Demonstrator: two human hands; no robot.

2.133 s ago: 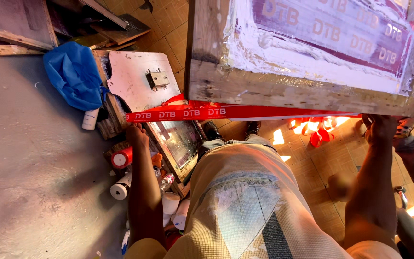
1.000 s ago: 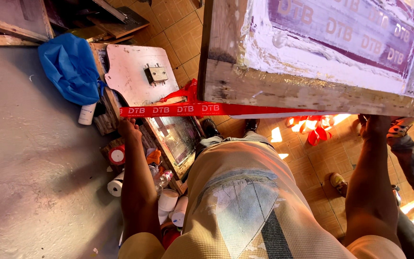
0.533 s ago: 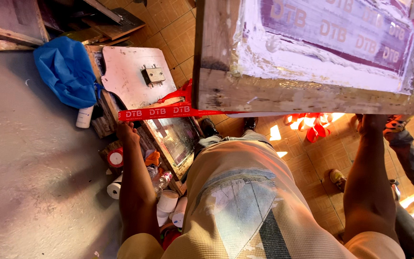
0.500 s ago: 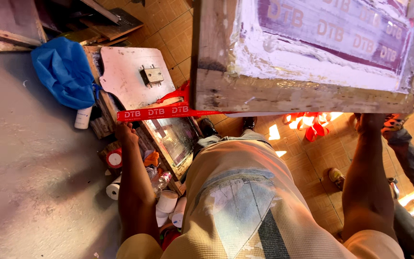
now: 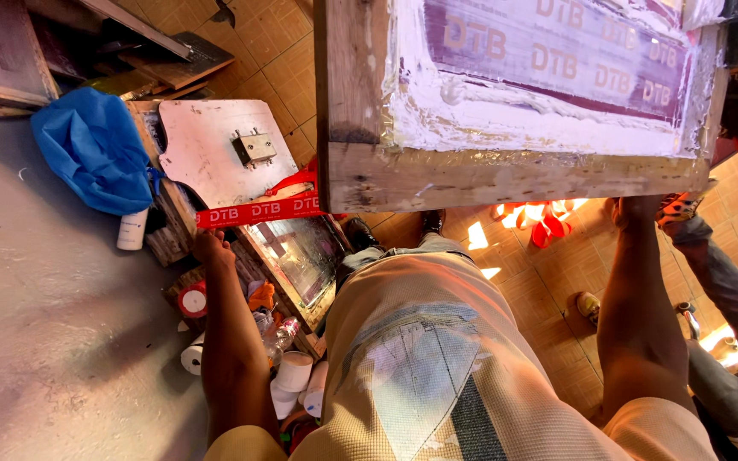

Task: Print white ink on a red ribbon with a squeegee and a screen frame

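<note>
Compared with two seconds back, the red printed ribbon (image 5: 260, 209) is sitting further left in my view, with less of it showing past the frame's corner, and my left hand is riding along with it.

Nearest to me, at six o'clock, I am seeing my own cream shirt (image 5: 437, 376) filling the bottom of the view. At seven o'clock white paper rolls (image 5: 294, 376) and a small bottle are lying by my left forearm, and a red tape roll (image 5: 192, 300) is resting just beyond, near the grey tabletop (image 5: 44, 341).

My left hand (image 5: 212, 248) is reaching up at about nine o'clock, its fingers closing on the left end of the ribbon, pinching it. The ribbon is running from there toward three o'clock and disappearing under the lower left corner of the wooden printing frame (image 5: 506, 175). A glass-fronted screen (image 5: 301, 256) is leaning just below the ribbon.

My right hand (image 5: 638, 209) is pressing up against the frame's lower edge at about three o'clock; I cannot tell whether its fingers are curling round the wood or lying flat.

Further out, at ten o'clock, a white board with a metal bracket (image 5: 224, 154) is lying beside a blue cloth (image 5: 91, 149). At four o'clock another person's leg (image 5: 719, 273) is showing on the tiled floor (image 5: 548, 282).
</note>
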